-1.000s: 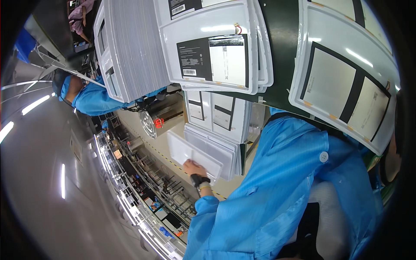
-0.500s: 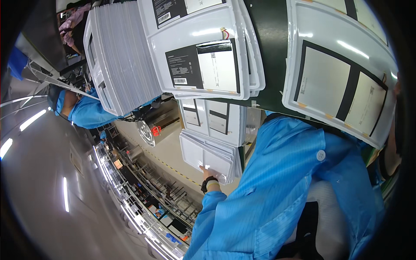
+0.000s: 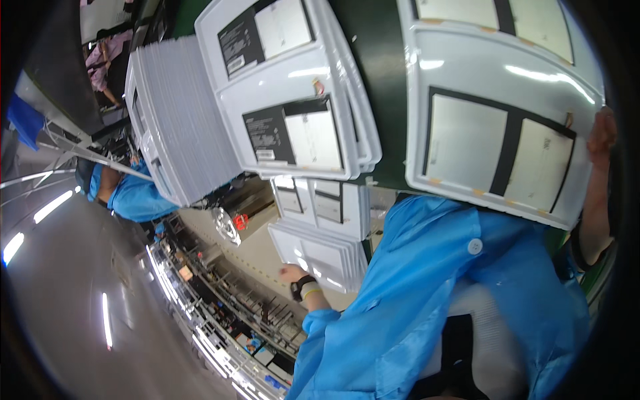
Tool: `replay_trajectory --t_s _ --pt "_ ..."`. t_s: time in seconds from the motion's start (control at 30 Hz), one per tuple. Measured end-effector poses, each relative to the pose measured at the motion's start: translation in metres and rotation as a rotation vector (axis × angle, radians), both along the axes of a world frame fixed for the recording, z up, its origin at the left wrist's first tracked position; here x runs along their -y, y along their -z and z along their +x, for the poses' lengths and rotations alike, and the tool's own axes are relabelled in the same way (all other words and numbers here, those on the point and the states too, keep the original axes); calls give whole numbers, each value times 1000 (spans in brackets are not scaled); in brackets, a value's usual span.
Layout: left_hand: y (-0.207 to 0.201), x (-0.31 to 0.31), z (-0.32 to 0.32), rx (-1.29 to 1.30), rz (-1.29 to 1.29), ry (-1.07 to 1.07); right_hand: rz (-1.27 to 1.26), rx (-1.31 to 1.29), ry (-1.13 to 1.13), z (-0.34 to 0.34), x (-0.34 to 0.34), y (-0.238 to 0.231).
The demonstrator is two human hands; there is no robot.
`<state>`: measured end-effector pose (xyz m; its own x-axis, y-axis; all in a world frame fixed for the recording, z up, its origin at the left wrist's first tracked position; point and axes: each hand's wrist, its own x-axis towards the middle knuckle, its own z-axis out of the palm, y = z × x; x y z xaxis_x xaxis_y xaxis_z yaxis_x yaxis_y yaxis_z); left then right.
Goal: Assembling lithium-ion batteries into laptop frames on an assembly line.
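My left hand (image 3: 293,273), with a dark band at its wrist, hangs just left of a low stack of white trays (image 3: 313,257), apart from it. Nothing shows in that hand; its fingers are small and blurred. At the far right, my right hand (image 3: 602,132) has its fingers closed on the right rim of a white plastic tray (image 3: 467,70). This tray holds flat black-and-white battery packs (image 3: 503,147). Left of it, more stacked trays (image 3: 267,93) carry battery packs (image 3: 293,137) with dark labelled halves and short wires.
A tall stack of white trays (image 3: 187,120) stands farther left. Dark green table surface (image 3: 383,73) shows between the tray groups. Below the table edge, another tray (image 3: 327,200) holds packs. A person in a blue sleeve (image 3: 137,197) is at the left; another in pink (image 3: 103,63) stands beyond.
My left hand has come off the low tray stack and moved left. The view has shifted, bringing more of my right hand and the right tray's edge into sight.
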<state>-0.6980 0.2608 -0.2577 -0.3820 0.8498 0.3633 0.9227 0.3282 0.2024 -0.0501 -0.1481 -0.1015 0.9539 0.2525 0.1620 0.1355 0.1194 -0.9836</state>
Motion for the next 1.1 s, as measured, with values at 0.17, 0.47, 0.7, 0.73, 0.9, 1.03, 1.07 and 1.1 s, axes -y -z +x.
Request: replay_trajectory --t_s 0.17,0.47,0.7,0.73,0.9,1.03,1.07,1.1 --pt "-149 -9 252 139 549 1037 57 -4 130 -19 7 9" --pt "-243 32 478 609 135 2366 137 16 268 -24 46 -13" --pt "-239 122 628 435 -183 2479 -1037 163 867 8 132 -3" --pt "-240 141 647 424 -226 2551 -1035 169 888 13 144 1" --pt "-232 218 714 403 -300 2877 -1087 122 735 22 149 0" --pt "-213 258 739 369 -392 2770 -713 6 577 10 143 -3" --pt "-210 263 747 309 -482 2683 -495 -69 539 6 143 0" --pt "-216 264 755 312 -462 2690 -331 -49 538 1 136 -9"
